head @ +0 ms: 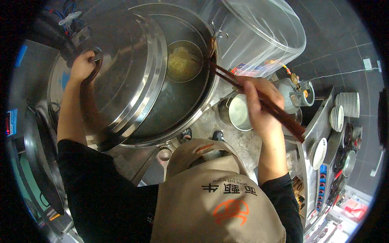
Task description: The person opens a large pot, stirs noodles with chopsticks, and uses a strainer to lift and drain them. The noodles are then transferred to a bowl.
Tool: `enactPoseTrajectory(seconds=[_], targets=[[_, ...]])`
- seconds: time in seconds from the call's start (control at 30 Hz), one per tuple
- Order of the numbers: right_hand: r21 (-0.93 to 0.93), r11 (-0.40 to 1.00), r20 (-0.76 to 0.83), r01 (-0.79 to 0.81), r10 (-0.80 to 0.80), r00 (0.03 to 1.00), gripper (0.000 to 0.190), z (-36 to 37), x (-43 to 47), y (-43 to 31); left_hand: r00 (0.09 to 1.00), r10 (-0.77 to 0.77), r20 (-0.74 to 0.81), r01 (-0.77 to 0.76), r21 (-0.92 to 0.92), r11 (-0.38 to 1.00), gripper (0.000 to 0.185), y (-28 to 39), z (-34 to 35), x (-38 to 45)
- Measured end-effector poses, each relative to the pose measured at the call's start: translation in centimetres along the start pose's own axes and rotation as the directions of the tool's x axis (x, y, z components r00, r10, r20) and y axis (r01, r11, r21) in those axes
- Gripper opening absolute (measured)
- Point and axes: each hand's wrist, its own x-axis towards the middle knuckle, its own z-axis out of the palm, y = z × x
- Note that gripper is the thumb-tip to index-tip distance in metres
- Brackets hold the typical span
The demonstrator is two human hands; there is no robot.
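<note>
My left hand (83, 65) grips the handle of a large round metal lid (121, 60), which is tilted over the left part of a wide metal pot (209, 104). Dark liquid shows in the pot. A round strainer (185, 81) sits in the liquid beside the lid's edge, with pale yellow noodles (180, 62) in it. Long dark brown chopsticks (228, 77) are in my right hand (263, 94), beyond the pot's right rim. Their tips reach towards the strainer; whether they touch the noodles I cannot tell.
A bin with a clear plastic liner (258, 39) stands behind the pot. On the right are a grey gas cylinder (287, 94), a metal pail (241, 112) of pale liquid, stacked plates (348, 104) and a white bowl (318, 153) on a metal counter. A wok-like pan (42, 158) stands at left.
</note>
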Motion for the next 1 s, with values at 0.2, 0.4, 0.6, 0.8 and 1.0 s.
enactPoseTrajectory(seconds=[0.2,0.4,0.6,0.8,1.0], targets=[[-0.008,0.950,0.280,0.312,-0.297,0.913,0.017,6.6,-0.3,-0.9,1.000,0.018,-0.016,-0.018,0.002,1.000,0.018,-0.1,0.3,0.3],[-0.054,0.954,0.400,0.293,-0.248,0.882,0.021,12.0,-1.1,3.3,0.999,0.014,0.029,-0.014,0.002,1.000,0.014,0.4,-0.2,0.3],[-0.122,0.952,0.294,0.280,-0.234,0.927,0.025,7.8,-1.0,3.9,0.999,0.010,0.032,-0.009,-0.013,1.000,0.014,0.7,-0.4,0.1],[-0.178,0.975,0.179,0.133,-0.101,0.979,0.017,6.0,0.1,0.7,1.000,-0.007,0.013,0.007,0.027,1.000,0.018,0.5,-0.2,0.1],[0.140,0.933,0.110,-0.330,0.317,0.942,0.020,9.4,1.2,4.6,1.000,0.004,0.014,-0.004,0.003,1.000,0.017,0.6,0.0,0.2]])
